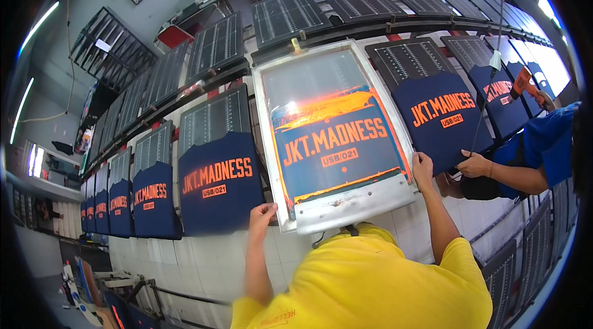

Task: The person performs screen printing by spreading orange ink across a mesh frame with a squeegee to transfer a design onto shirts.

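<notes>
A screen printing frame [264, 137] with a pale metal rim lies over a pallet in front of me. Orange ink and lettering show on its mesh [330, 125], above dark navy cloth. Across its near end rests a wide silver metal bar [355, 207] with bolts. My left hand [262, 215] pinches at the rim's near left corner, fingers pressed together. On the opposite side, my right hand [422, 169] grips the rim near its lower right corner. The undersides of my fingers are hidden.
Navy shirts with orange prints lie on pallets to the left [217, 187] and right [440, 113]. More dark pallets [289, 12] line the far side. At the right, a co-worker in a blue shirt [546, 143] holds an orange heat gun [525, 84]. A cord hangs there.
</notes>
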The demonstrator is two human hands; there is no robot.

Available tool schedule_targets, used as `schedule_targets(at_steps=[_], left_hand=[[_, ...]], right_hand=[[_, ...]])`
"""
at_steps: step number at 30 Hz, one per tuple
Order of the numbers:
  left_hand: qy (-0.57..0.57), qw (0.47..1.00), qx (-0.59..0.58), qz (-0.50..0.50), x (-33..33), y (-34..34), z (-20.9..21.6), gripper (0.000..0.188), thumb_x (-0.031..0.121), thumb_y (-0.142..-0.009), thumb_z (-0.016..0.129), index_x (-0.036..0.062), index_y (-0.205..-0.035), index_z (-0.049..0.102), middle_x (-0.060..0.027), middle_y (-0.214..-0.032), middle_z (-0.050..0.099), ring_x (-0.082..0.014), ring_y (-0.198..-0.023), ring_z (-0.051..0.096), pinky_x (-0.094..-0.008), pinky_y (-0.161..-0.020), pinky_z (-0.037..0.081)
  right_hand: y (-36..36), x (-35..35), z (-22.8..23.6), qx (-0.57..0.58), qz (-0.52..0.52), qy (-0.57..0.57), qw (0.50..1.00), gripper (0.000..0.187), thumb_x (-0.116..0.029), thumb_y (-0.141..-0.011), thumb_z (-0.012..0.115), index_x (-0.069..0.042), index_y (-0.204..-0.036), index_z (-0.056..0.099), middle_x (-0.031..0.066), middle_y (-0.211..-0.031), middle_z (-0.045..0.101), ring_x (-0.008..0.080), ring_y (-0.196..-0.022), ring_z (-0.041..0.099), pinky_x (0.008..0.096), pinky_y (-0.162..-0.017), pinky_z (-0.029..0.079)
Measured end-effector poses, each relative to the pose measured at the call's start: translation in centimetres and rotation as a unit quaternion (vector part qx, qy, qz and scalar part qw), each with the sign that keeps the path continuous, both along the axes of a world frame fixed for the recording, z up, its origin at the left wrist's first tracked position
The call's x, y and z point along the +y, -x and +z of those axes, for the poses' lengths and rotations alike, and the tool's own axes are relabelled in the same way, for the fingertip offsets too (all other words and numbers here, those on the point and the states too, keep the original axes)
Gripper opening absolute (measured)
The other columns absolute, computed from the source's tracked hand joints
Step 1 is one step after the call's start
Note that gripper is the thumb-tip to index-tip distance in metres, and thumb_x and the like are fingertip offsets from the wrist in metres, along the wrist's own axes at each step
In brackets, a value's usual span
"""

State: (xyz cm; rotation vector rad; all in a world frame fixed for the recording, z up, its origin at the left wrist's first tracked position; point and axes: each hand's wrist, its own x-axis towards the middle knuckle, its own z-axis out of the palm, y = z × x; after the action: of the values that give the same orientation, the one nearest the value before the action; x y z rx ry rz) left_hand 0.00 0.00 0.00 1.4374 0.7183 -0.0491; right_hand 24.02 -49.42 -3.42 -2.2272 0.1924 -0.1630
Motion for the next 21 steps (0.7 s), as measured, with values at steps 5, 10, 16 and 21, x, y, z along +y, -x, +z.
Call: schedule_targets(at_steps=[5,10,16,21], left_hand=[[0.007,0.999,-0.032,0.039,-0.6,0.1,-0.6,0.025,0.02,-0.093,0.071,-0.0034,-0.102,0.07,-0.0012,-0.086,0.068,-0.008,-0.073,0.062,-0.0239,-0.066,0.051],[-0.021,0.992,-0.027,0.118,-3.0,0.0,0.0,0.025,0.018,-0.095,0.066,-0.005,-0.104,0.069,-0.0034,-0.089,0.068,-0.0088,-0.076,0.062,-0.0241,-0.067,0.05],[-0.17,0.968,-0.055,0.177,-6.2,-1.3,0.9,0.033,0.023,-0.093,0.066,-0.0083,-0.103,0.066,-0.0047,-0.084,0.066,-0.0091,-0.075,0.055,-0.0257,-0.067,0.045],[-0.193,0.964,-0.061,0.171,-5.0,0.1,2.2,0.033,0.024,-0.093,0.065,-0.0076,-0.104,0.066,-0.0013,-0.078,0.062,-0.0073,-0.067,0.052,-0.0249,-0.062,0.043]], right_hand=[[-0.3,0.4,1.1,0.035,0.012,0.02,0.999,0.042,-0.03,-0.098,0.053,0.009,-0.088,0.065,0.019,-0.068,0.061,0.0224,-0.064,0.057,0.0405,-0.065,0.045],[-0.3,0.7,1.7,0.091,-0.011,-0.001,0.996,0.049,-0.035,-0.099,0.048,0.008,-0.082,0.061,0.0222,-0.066,0.056,0.0277,-0.063,0.056,0.0443,-0.065,0.042],[-1.3,-0.6,0.1,0.078,0.006,-0.024,0.997,0.05,-0.034,-0.099,0.049,0.009,-0.077,0.058,0.0128,-0.065,0.054,0.0204,-0.064,0.051,0.0414,-0.064,0.041],[1.1,0.7,2.0,0.078,0.007,-0.036,0.996,0.048,-0.032,-0.101,0.049,0.006,-0.072,0.054,0.0043,-0.063,0.048,0.0129,-0.064,0.043,0.0376,-0.061,0.037]])
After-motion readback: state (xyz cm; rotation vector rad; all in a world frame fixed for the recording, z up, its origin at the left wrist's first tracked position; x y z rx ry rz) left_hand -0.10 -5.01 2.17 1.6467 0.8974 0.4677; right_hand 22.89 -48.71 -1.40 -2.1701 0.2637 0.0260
